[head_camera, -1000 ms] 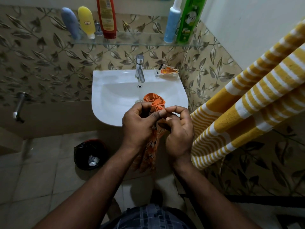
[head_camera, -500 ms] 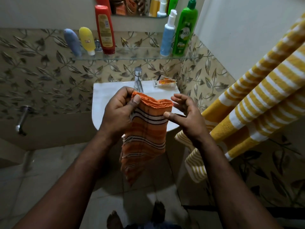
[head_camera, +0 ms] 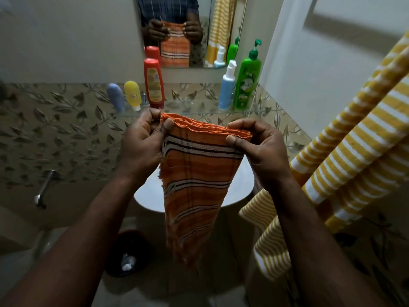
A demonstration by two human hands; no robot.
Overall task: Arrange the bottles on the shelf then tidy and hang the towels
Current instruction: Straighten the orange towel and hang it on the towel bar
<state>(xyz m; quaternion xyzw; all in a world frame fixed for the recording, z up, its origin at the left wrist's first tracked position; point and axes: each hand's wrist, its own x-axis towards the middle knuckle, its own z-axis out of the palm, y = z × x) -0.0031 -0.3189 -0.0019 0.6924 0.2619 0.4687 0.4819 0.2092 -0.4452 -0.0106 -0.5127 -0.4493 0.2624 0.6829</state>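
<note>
An orange striped towel hangs folded in front of me, above the white sink. My left hand pinches its top left corner. My right hand pinches the top right corner, so the upper edge is stretched between them. On the glass shelf stand a blue tube, a yellow tube, a red bottle, a light blue pump bottle and a green pump bottle. A yellow and white striped towel hangs at the right.
A mirror above the shelf reflects my hands and the towel. A metal tap sticks out of the tiled wall at the left. A dark waste bin sits on the floor under the sink.
The bunched orange towel has been lifted from the sink and spread out flat. Both hands rose and moved apart along its top edge. My view tilted up to the mirror.
</note>
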